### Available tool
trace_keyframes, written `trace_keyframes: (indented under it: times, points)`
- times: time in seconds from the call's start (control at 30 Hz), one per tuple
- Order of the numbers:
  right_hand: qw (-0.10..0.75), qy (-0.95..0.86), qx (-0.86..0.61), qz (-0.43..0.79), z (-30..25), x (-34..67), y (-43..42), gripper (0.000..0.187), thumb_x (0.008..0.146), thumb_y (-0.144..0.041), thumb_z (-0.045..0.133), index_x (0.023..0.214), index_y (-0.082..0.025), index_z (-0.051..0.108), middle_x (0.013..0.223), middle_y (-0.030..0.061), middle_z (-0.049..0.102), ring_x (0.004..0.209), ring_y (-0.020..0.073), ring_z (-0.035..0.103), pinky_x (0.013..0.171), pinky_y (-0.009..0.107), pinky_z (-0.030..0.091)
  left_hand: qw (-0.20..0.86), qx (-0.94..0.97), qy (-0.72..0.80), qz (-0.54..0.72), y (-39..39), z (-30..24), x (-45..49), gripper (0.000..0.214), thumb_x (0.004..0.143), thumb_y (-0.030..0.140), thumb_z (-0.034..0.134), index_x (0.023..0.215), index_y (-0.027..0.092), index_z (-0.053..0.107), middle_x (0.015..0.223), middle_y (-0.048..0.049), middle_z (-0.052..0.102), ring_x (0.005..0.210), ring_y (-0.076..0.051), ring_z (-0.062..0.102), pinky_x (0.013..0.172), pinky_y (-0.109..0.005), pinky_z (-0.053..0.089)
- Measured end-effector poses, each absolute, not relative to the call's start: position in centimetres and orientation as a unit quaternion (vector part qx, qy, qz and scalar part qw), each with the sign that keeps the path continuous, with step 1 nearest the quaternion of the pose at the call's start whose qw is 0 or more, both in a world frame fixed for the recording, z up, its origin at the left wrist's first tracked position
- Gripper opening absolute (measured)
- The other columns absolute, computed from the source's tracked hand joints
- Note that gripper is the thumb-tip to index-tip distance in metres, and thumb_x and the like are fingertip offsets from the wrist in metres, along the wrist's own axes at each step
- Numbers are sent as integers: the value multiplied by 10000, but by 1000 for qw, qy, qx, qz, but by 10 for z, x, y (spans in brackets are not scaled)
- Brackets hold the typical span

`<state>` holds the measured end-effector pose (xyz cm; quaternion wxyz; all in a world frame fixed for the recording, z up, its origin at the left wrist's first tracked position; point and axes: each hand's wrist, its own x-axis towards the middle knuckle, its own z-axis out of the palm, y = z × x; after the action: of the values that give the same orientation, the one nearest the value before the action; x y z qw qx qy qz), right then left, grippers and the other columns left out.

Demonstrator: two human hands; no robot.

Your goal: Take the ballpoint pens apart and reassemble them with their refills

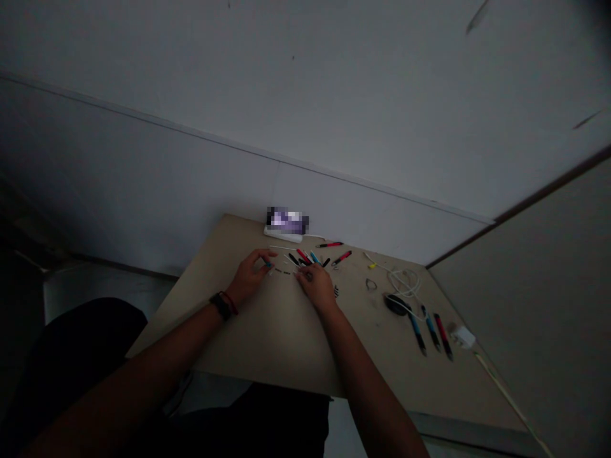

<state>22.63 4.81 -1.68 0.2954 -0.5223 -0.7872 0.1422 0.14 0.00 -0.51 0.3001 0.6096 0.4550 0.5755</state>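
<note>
My left hand (249, 278) is closed in a pinch on a small blue pen part (268, 264), at the left of the table's far half. Opposite it, my right hand (316, 286) has its fingers curled together at the near edge of a pile of pen parts; what they grip, if anything, is too small to make out. In that pile lie red barrels (302, 256), a blue barrel (314, 257) and black pieces. Between the hands, a few tiny dark pieces (282, 271) rest on the table. Small dark springs or coils (337, 291) show just right of my right wrist.
A phone (287, 221) leans on a white stand (282, 235) against the wall. Red-and-black pens (342, 257) lie behind the pile. On the table's (267, 350) right are a white cable (405, 283), a black round object (396, 304), blue pens (418, 332), a red pen (443, 337) and a white plug (463, 337).
</note>
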Motion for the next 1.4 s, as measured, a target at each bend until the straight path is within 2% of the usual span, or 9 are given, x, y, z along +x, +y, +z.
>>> trace_keyframes:
  times: [0.27,0.53,0.67,0.8,0.93,1.13,1.4]
  points:
    - [300,-789,-525,106,-21,217,48,105,851,-262,674,840,-197,756,942,113,676,936,280,611,910,466,478,288,598,492,564,-3,0,4,155,870,343,654,911,195,633,989,-57,712,979,-211,658,955,-384,488]
    - [295,-790,-529,98,-19,214,46,101,851,-216,641,797,-190,722,952,131,673,960,299,604,899,473,479,287,595,513,548,-5,2,5,218,856,403,659,942,203,676,961,-60,723,927,-225,656,906,-378,513]
    - [335,-780,-516,115,-15,214,45,124,870,-251,603,829,-193,704,945,120,698,953,292,618,884,461,483,294,620,501,527,-7,4,7,226,843,418,680,939,215,703,928,-62,740,866,-226,664,864,-372,533]
    - [379,-755,-499,194,-8,212,42,191,893,-332,586,862,-193,713,851,90,726,786,243,642,757,387,501,290,640,496,510,-8,4,7,228,850,415,672,945,213,719,938,-72,751,870,-236,677,875,-383,536]
    - [391,-739,-470,284,-1,208,36,213,856,-400,647,829,-205,725,720,45,703,622,197,611,617,321,472,283,657,499,490,-7,1,7,207,872,384,647,957,212,727,961,-72,756,885,-230,689,872,-368,535]
    - [396,-739,-413,356,6,203,27,236,815,-458,709,796,-224,735,784,43,721,696,194,654,621,297,496,260,673,505,474,-4,-7,7,214,876,381,638,962,216,743,962,-84,760,916,-247,688,878,-383,530]
    - [399,-745,-396,360,7,197,20,259,825,-479,702,815,-225,749,823,55,732,731,197,661,637,297,519,256,693,487,466,-2,-10,5,214,864,389,662,964,223,753,976,-83,757,923,-250,681,865,-381,517]
